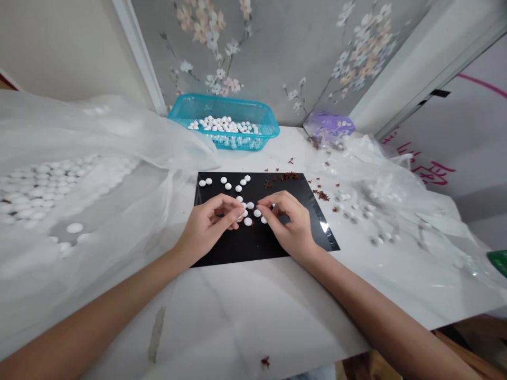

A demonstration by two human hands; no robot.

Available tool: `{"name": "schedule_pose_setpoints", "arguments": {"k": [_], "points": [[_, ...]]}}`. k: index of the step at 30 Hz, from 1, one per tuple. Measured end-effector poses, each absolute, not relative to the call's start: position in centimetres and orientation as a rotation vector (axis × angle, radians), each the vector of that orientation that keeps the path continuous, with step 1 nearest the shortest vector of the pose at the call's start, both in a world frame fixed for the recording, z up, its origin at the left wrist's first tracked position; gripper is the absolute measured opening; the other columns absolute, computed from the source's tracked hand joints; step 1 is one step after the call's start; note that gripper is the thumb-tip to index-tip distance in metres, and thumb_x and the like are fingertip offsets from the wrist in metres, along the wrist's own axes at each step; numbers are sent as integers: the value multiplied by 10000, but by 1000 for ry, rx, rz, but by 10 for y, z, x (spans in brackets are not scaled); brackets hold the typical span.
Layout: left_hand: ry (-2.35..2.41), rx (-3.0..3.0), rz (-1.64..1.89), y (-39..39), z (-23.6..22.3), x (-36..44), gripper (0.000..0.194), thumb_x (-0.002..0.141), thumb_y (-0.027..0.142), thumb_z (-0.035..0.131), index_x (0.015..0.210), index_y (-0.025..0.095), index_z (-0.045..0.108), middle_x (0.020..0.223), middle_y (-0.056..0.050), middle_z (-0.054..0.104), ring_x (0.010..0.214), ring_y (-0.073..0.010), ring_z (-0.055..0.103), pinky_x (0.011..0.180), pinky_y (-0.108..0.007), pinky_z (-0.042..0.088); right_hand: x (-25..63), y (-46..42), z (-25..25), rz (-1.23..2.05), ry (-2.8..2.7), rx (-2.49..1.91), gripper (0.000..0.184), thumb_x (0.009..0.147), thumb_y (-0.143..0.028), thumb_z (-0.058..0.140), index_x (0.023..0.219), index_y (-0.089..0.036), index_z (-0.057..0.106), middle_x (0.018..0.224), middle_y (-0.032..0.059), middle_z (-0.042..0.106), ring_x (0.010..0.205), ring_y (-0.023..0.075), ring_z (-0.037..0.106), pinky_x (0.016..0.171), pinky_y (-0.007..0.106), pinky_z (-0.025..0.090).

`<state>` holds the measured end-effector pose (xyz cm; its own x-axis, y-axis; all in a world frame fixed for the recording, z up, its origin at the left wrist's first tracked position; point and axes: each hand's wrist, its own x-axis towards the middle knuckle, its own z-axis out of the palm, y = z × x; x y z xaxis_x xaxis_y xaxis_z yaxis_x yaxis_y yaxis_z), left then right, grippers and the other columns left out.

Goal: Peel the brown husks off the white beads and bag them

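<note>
Both hands work over a black board (237, 248) with white, glossy, button-like round pieces (247, 221) on it. My left hand (212, 221) is closed in a pinch, thumb and forefinger at a white round piece among the others. Facing it, my right hand (291, 219) also pinches thumb and forefinger together; whatever lies between those tips is too small to make out. Small dark-red pieces (290, 176) lie scattered near the board's far right corner. Several more white pieces (225, 183) sit loose toward its far left edge.
A turquoise plastic basket (273, 130) holding white pieces stands against the wall. On the left lies a large translucent bag (119, 121) with many white pieces. To the right are a clear plastic bag (420, 211), a purple packet (330, 124) and more dark-red bits (322, 195).
</note>
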<state>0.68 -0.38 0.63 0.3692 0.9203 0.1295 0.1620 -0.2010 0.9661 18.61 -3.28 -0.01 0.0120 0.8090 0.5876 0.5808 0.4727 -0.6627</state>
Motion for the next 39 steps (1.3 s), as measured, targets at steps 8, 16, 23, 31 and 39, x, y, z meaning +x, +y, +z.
{"name": "schedule_pose_setpoints", "arguments": {"k": [8,16,23,31,39], "points": [[923,1711,893,-2,3,9,225,672,286,714,798,185,556,766,9,596,689,-110,592,633,-232,540,180,-37,-1,370,-1649,-1191,54,825,-198,562,800,-207,609,795,5,615,503,72,478,488,235,442],[963,1690,869,-3,5,8,178,733,321,663,857,204,612,797,-8,664,725,-127,633,634,-221,541,179,-40,-1,391,-1692,-1156,61,828,-199,559,800,-213,612,768,1,603,495,70,457,492,235,439],[932,1698,837,-3,5,8,190,686,306,705,751,187,571,772,1,666,689,-120,635,641,-233,557,179,-41,-1,411,-1678,-1167,56,821,-188,566,787,-204,608,765,-1,594,497,67,462,485,229,431],[958,1707,834,-4,7,8,161,705,314,680,717,185,584,767,-14,675,694,-138,643,658,-276,578,178,-40,0,429,-1715,-1157,75,828,-188,548,774,-204,597,767,-1,592,500,65,456,483,222,428],[969,1706,849,-4,7,9,121,712,289,681,709,190,610,767,0,679,684,-124,642,648,-246,563,178,-40,-2,422,-1718,-1156,75,829,-189,549,774,-206,597,757,-3,586,499,67,450,477,221,419]]}}
